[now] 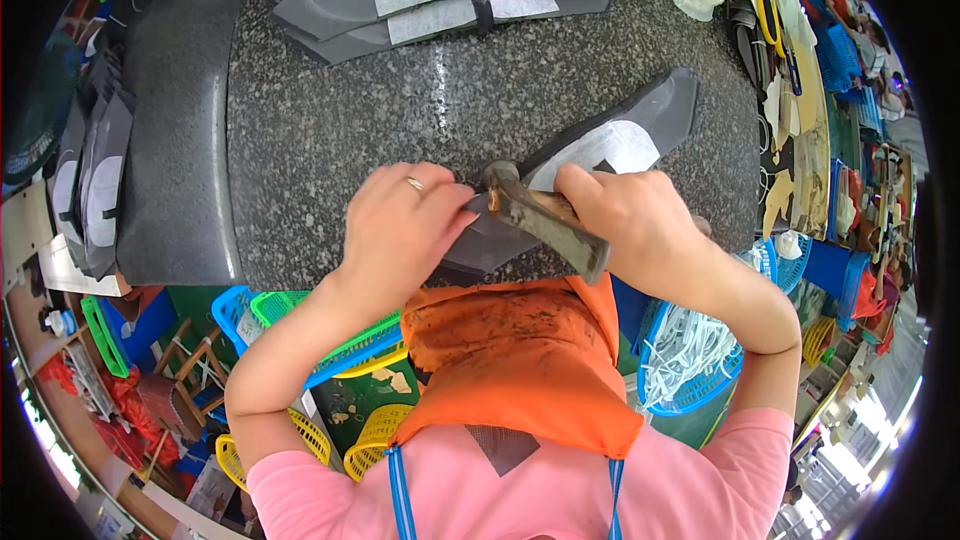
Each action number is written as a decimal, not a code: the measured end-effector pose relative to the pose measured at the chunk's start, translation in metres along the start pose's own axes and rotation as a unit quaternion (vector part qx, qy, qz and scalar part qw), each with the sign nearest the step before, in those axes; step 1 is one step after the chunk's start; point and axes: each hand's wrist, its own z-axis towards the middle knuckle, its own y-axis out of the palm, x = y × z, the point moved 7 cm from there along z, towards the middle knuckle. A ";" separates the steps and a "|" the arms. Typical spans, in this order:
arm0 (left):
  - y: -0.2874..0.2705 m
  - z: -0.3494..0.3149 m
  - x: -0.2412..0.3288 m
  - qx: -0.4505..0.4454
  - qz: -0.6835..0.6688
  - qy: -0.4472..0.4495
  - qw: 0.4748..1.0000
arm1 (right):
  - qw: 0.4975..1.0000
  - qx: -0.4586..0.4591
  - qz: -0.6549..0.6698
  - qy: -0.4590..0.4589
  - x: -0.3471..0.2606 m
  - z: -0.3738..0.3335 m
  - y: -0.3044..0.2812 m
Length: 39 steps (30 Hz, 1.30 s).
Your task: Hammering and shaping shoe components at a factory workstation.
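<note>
I read this as hammering, pressing a join flat. Right hand clamped round the hammer, its head over the grey sheet piece near the table's front edge. Left hand at the piece's left end; can't tell if pinching. Next move calls for clearing fingertips, I'd judge.

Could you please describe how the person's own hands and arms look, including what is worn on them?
Both hands are bare, without gloves. The left hand wears a thin, shiny ring; no ring can be seen on the right hand. The forearms are uncovered, and short, plain pink sleeves cover the upper arms.
</note>
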 end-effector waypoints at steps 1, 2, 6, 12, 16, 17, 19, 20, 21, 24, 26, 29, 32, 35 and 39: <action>-0.002 -0.003 -0.005 0.018 -0.020 -0.014 1.000 | 1.000 0.010 0.007 -0.007 0.002 0.003 -0.004; -0.002 -0.006 -0.009 0.036 -0.040 -0.028 0.998 | 1.000 0.019 0.014 -0.014 0.003 0.006 -0.006; -0.004 -0.013 0.001 0.065 0.003 -0.002 0.998 | 1.000 0.004 0.009 -0.027 -0.010 0.004 0.002; -0.007 -0.024 -0.009 0.077 -0.032 -0.092 0.992 | 0.996 0.048 0.067 -0.019 -0.002 0.004 0.001; -0.007 -0.030 0.005 0.096 0.040 -0.033 0.994 | 0.998 -0.031 0.032 -0.034 -0.013 0.007 0.007; -0.006 -0.031 0.008 0.090 0.062 -0.020 0.994 | 0.999 -0.012 0.037 -0.024 -0.011 0.010 0.003; -0.006 -0.029 0.012 0.076 0.090 -0.001 0.993 | 0.996 0.033 0.079 -0.034 -0.013 0.009 0.000; -0.005 -0.028 0.016 0.062 0.115 0.018 0.991 | 0.989 0.076 0.121 -0.041 -0.015 0.008 -0.005; -0.006 -0.028 0.017 0.061 0.116 0.020 0.991 | 0.996 -0.017 0.078 -0.029 -0.021 0.010 0.003; -0.009 -0.019 0.023 -0.040 0.160 0.033 0.986 | 0.999 -0.028 0.033 -0.004 -0.007 0.013 -0.001; -0.018 -0.011 0.005 -0.089 0.030 -0.111 0.989 | 0.995 0.089 0.040 -0.030 0.012 0.003 -0.014; -0.004 0.004 0.026 0.006 0.010 -0.113 0.994 | 0.927 0.270 0.232 0.119 0.042 -0.017 -0.032; 0.038 0.046 0.059 -0.017 -0.010 -0.051 0.998 | 0.845 0.384 0.322 0.186 0.074 -0.042 -0.028; 0.043 0.066 0.041 0.019 -0.110 -0.069 0.991 | 0.786 0.494 0.303 0.216 0.105 -0.073 -0.013; -0.053 0.089 0.016 0.272 0.244 -0.015 0.931 | 0.768 0.523 0.290 0.228 0.127 -0.084 0.001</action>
